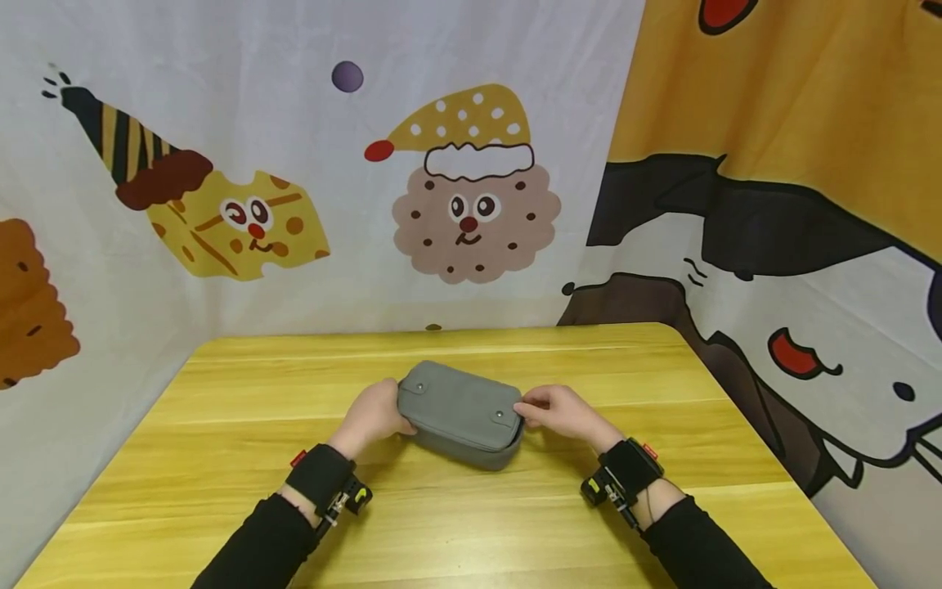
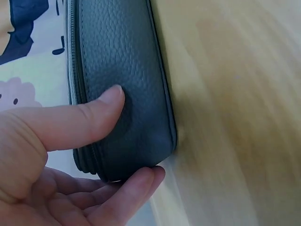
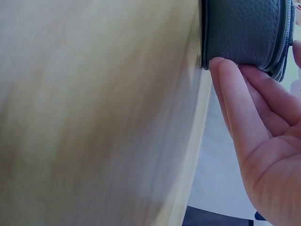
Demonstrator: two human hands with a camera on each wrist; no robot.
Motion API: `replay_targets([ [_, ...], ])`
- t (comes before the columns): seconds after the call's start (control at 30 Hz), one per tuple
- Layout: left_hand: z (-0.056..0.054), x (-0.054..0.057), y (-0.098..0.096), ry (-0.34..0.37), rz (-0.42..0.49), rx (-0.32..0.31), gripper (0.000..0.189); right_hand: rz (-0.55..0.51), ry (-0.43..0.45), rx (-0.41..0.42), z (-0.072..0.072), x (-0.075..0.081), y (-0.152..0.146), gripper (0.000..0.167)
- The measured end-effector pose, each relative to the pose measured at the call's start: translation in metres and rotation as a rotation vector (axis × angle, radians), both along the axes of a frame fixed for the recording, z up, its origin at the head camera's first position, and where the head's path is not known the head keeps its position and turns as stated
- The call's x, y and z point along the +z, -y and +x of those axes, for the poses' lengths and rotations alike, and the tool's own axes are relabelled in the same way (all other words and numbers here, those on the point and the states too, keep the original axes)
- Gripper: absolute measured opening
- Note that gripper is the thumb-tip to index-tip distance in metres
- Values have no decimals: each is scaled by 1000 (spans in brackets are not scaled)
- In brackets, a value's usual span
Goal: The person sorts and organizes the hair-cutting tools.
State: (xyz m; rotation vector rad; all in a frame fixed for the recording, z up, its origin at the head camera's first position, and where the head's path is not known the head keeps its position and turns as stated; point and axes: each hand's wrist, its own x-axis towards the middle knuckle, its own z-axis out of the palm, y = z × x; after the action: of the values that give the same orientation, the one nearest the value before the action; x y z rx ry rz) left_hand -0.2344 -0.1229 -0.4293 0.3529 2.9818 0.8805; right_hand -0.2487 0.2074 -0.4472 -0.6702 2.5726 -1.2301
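Observation:
A grey pebbled-leather zip pouch [image 1: 464,405] lies at an angle on the wooden table [image 1: 456,523]. Two snap tabs show on its top, and a zipper [image 2: 75,56] runs along its upper edge. My left hand [image 1: 375,413] grips its left end, with the thumb pressed on the front side and the fingers bent around the end. At the opposite end is my right hand [image 1: 562,411]. Its thumb rests at the top corner by the snap, while its fingers [image 3: 237,101] touch the end wall below the zipper. The pouch's contents are hidden.
Both wrists carry black straps with small cameras. Behind the table hangs a white curtain [image 1: 294,303] printed with cartoon snacks, and a cartoon animal [image 1: 795,319] covers the right side. The table's far edge lies beyond the pouch.

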Motion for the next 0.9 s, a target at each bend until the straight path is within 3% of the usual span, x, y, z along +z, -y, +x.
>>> replay_targets([
  [0.4, -22, 2, -6, -52, 10, 59, 12, -43, -11, 94, 4, -3, -2, 22],
  [0.63, -30, -1, -12, -53, 16, 84, 12, -86, 34, 137, 8, -2, -2, 17],
  [0.83, -38, -5, -11, -44, 106, 27, 14, -112, 61, 181, 11, 0, -1, 15],
  [0.9, -41, -6, -11, -34, 140, 13, 23, -114, 76, 196, 11, 0, 0, 15],
])
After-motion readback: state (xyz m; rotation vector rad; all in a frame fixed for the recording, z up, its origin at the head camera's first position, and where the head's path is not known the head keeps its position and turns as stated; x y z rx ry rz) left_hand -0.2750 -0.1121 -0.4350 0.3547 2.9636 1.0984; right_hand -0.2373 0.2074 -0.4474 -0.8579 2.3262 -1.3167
